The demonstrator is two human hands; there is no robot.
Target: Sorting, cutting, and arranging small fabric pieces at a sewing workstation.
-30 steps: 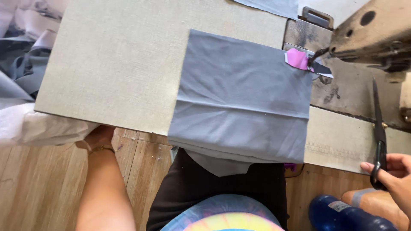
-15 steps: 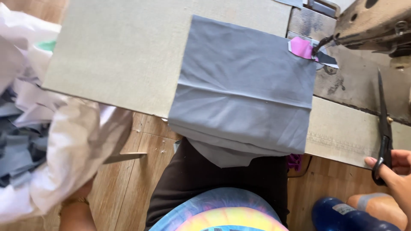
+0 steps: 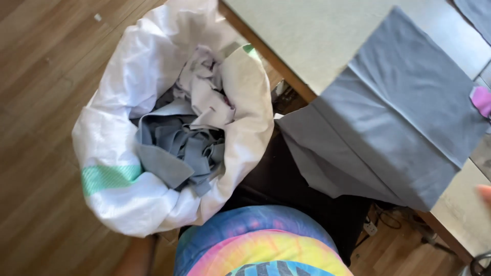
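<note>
Our white sack (image 3: pixel 153 204) of grey scraps (image 3: pixel 179 148) at centre left on the floor, grey cloth (image 3: pixel 399 117) draped over our table (image 3: pixel 307 41) edge upper right, our right hand (image 3: pixel 485 193) barely visible at right edge, grip unclear, left hand unseen

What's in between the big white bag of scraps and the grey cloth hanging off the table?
In the head view, the table's wooden edge and a dark gap under it separate the white bag from the grey cloth. Nothing else shows.

head cam | looks steeply down, tilted | near sack (image 3: pixel 153 128), table edge (image 3: pixel 286 76) | single view
</note>
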